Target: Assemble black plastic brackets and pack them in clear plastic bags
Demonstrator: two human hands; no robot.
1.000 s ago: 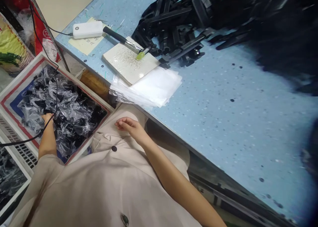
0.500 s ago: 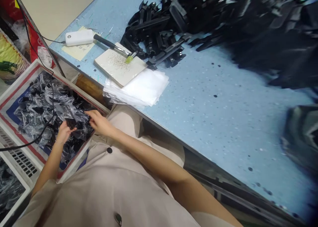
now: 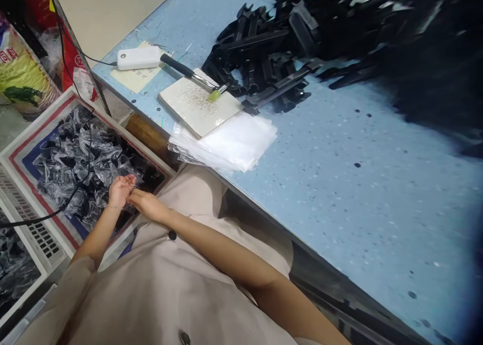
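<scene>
Over the near right part of a white crate (image 3: 42, 114), my two hands meet. My left hand (image 3: 121, 190), with a thin bracelet at its wrist, is turned up with its fingers curled together. The fingers of my right hand (image 3: 149, 204) are pressed together and touch or nearly touch the left palm. Whatever is between them is too small or hidden to name. Under and beyond the hands lie many black parts in clear plastic bags (image 3: 75, 156), piled in the crate.
On the blue table (image 3: 320, 209) are white bags (image 3: 241, 141), a pale block (image 3: 188, 103), a hammer-like tool (image 3: 181, 68), a white device (image 3: 139, 58) and a heap of black parts (image 3: 264, 48). A black cable (image 3: 63, 206) crosses the crate. Another crate (image 3: 41, 279) stands at lower left.
The bagged black part that was in my left hand no longer shows there. My hands have come together, the left moving right towards the right hand. The view has shifted slightly.
</scene>
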